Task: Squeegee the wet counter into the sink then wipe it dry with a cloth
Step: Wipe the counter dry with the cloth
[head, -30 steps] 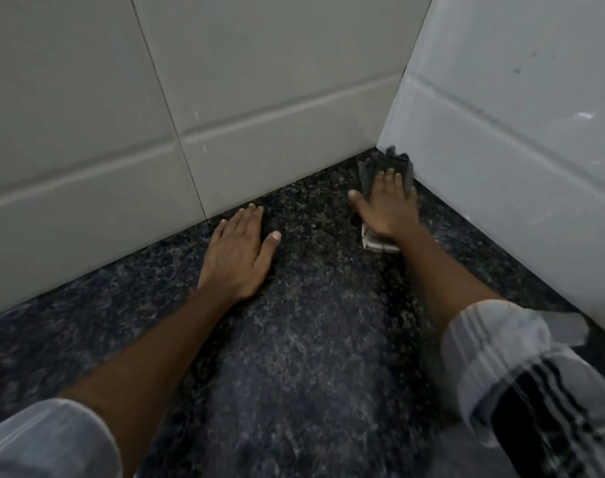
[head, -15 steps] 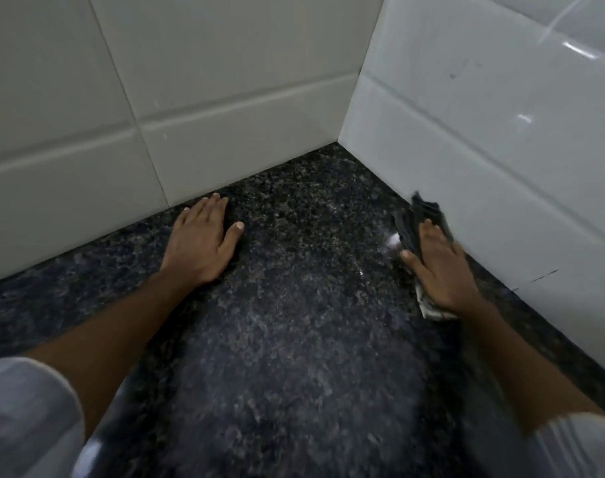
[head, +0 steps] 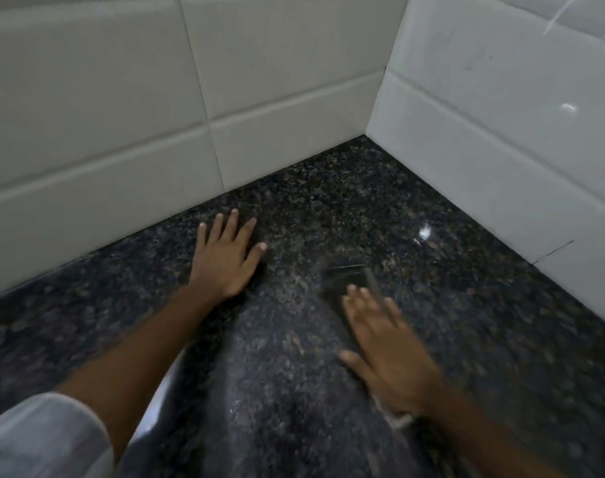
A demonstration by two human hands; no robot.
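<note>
L hand point(head: 225, 260) lay flat, fingers spread, on the dark granite counter point(head: 466, 288) near the tiled back wall point(head: 122, 115). R hand point(head: 387, 353), blurred, pressed palm-down w/ fingers extended on a dark cloth point(head: 346, 276), mid-counter, apart from the side wall point(head: 501, 115).

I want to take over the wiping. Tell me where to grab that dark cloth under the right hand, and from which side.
Take the cloth by its far edge, the dark part poking out past the fingertips of the right hand, coming from the corner side, above the counter. The rest is pressed flat under the palm. It is blurred, so its folds are unclear.
</note>
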